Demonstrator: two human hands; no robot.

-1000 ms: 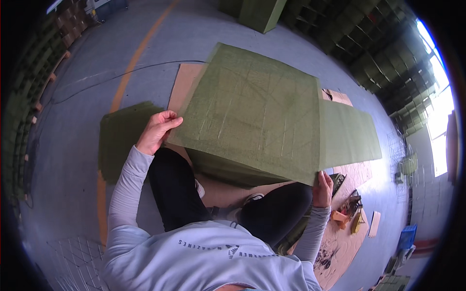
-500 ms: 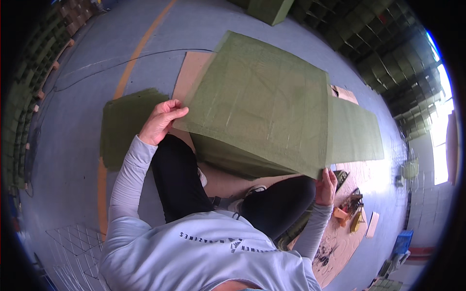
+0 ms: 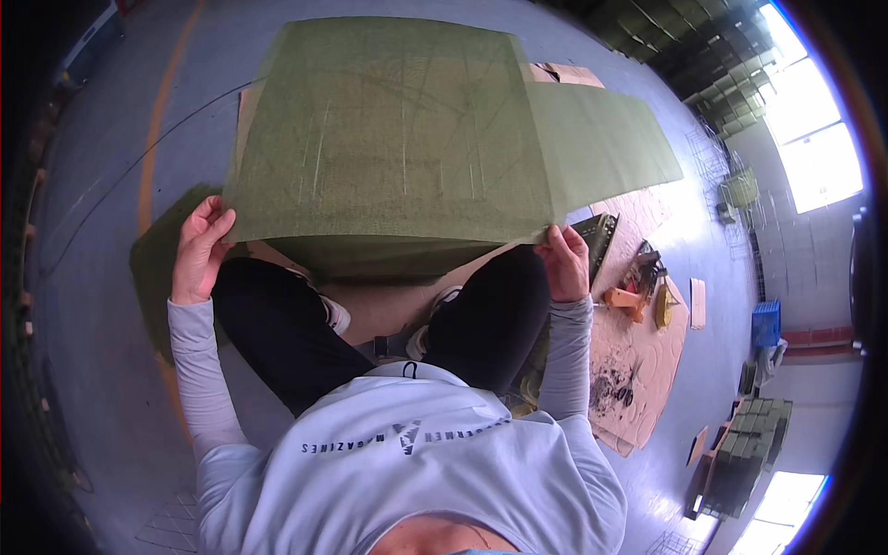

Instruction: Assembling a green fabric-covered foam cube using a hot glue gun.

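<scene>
A sheet of green mesh fabric (image 3: 388, 129) is stretched out in front of me, see-through enough to show pale cardboard and thin lines beneath. My left hand (image 3: 201, 248) pinches its near left corner between thumb and fingers. At the near right corner my right hand (image 3: 566, 261) has a similar pinch grip. Below the near edge a darker green, fabric-covered shape (image 3: 379, 262) shows between my knees; most of it is hidden by the sheet. Another piece of green mesh (image 3: 606, 139) spreads out to the right, partly under the held sheet.
More green mesh (image 3: 162, 254) lies on the floor at left. On cardboard (image 3: 638, 370) at right are an orange-handled tool (image 3: 624, 302), a yellow item (image 3: 663, 305) and dark scraps. Farther off are wire frames (image 3: 717, 176), a blue crate (image 3: 766, 324) and stacked green boxes (image 3: 754, 453).
Both hands still hold the mesh sheet by its near corners. Its near edge, slanted down to the right before, is now almost level. The whole view has turned and shifted.
</scene>
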